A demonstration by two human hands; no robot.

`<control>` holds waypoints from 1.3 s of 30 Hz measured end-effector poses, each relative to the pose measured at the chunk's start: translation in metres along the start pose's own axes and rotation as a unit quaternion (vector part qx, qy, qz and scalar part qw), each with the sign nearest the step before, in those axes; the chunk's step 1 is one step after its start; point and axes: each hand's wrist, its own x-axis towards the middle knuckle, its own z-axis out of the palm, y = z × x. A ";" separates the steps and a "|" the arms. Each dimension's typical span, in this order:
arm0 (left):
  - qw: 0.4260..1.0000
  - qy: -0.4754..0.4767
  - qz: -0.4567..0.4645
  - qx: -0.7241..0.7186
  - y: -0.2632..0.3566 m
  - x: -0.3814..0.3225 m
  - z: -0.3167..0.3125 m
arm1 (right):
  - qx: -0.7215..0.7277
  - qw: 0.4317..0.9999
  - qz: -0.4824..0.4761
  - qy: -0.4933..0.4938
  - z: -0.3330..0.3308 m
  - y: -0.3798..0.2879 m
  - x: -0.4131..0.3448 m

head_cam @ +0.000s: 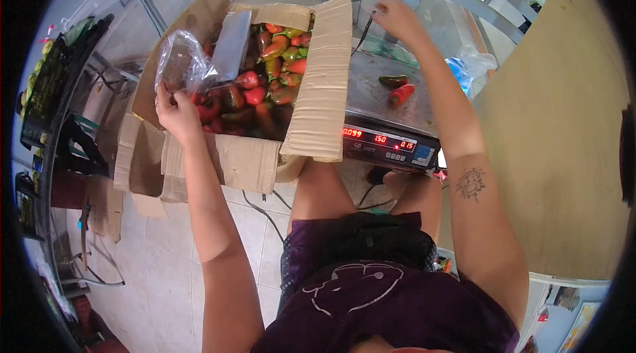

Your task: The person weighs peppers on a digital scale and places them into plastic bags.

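My left hand [178, 115] pinches the edge of a clear plastic bag [183, 57] over a cardboard box [318, 74]. The box is full of red, green and mixed-colour peppers [254, 95], and a flat stack of clear plastic bags [233, 47] lies on them. My right hand [396, 20] is raised beyond the scale, fingers bent close together beside a dark cable or strip [366, 34]. Whether it grips anything is unclear. On the metal plate of the digital scale [362, 92] lie a red pepper [401, 95] and a dark green pepper [393, 80].
The scale's lit display [380, 139] faces me. At right is a wooden tabletop [556, 154]; a blue-and-clear plastic bag [467, 69] sits near its far edge. A produce rack [42, 89] stands at left. Black cables [263, 214] run over the tiled floor below the box.
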 end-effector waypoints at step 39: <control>0.999 -0.025 0.025 -0.032 0.003 0.000 0.010 | 0.096 0.883 -0.341 -0.308 -0.016 -0.172 -0.019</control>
